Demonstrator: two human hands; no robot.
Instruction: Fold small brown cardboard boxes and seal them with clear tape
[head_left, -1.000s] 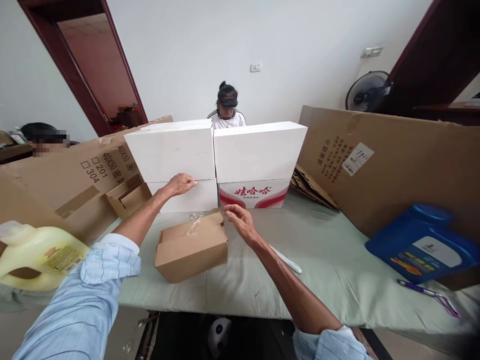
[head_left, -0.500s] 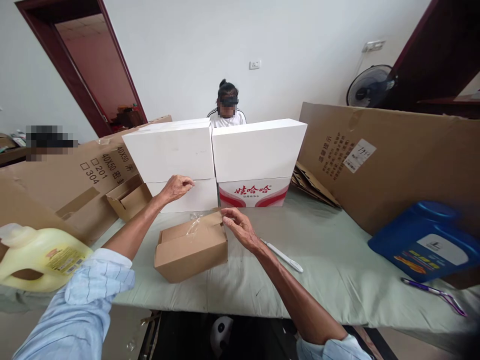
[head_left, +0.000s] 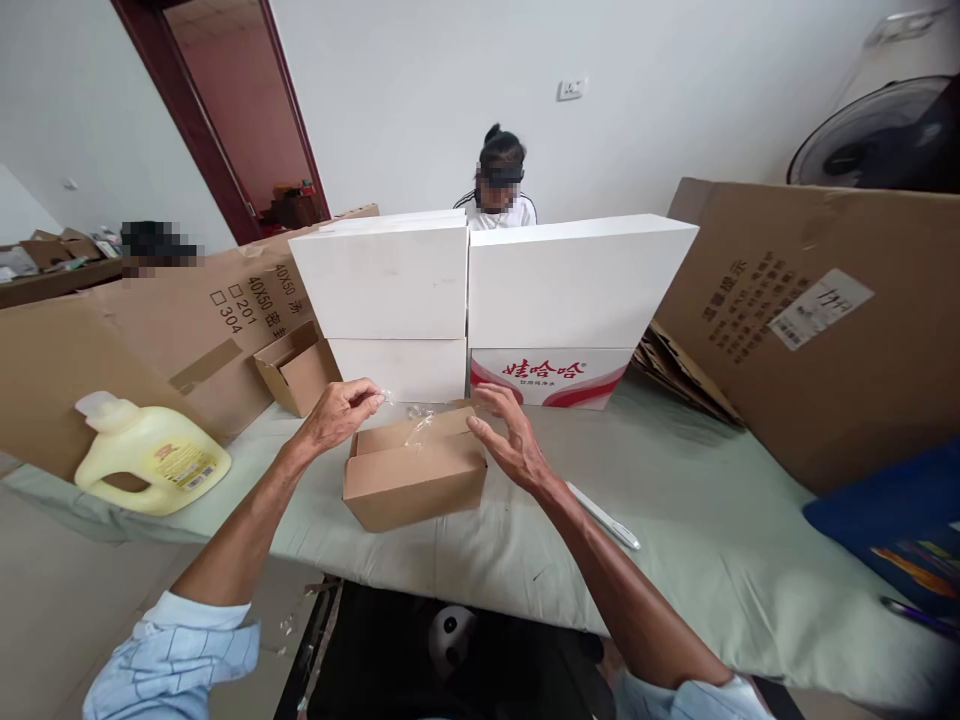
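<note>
A small brown cardboard box [head_left: 416, 488] sits in front of me on the green cloth. Crumpled clear tape [head_left: 421, 428] clings to its top near the back. My left hand [head_left: 341, 412] is at the box's far left corner, thumb and fingers pinched on a bit of clear tape that sticks out past the fingertips. At the box's right end, my right hand [head_left: 511, 440] has its fingers apart and holds nothing; whether it touches the box edge I cannot tell. A white-handled knife or cutter [head_left: 606, 517] lies beside my right forearm, which partly covers it.
Stacked white boxes [head_left: 379, 285] and a red-and-white carton [head_left: 551, 378] stand behind the box. Large cardboard sheets [head_left: 832, 330] flank both sides. A yellow jug [head_left: 154, 460], an open small box [head_left: 300, 370] and a blue container [head_left: 892, 530] stand around. A person [head_left: 501, 190] sits beyond.
The view has swung right-to-left, shifting everything rightward. My left hand has come lower, closer to the box's left corner. My right hand's fingers have spread apart at the box's right corner.
</note>
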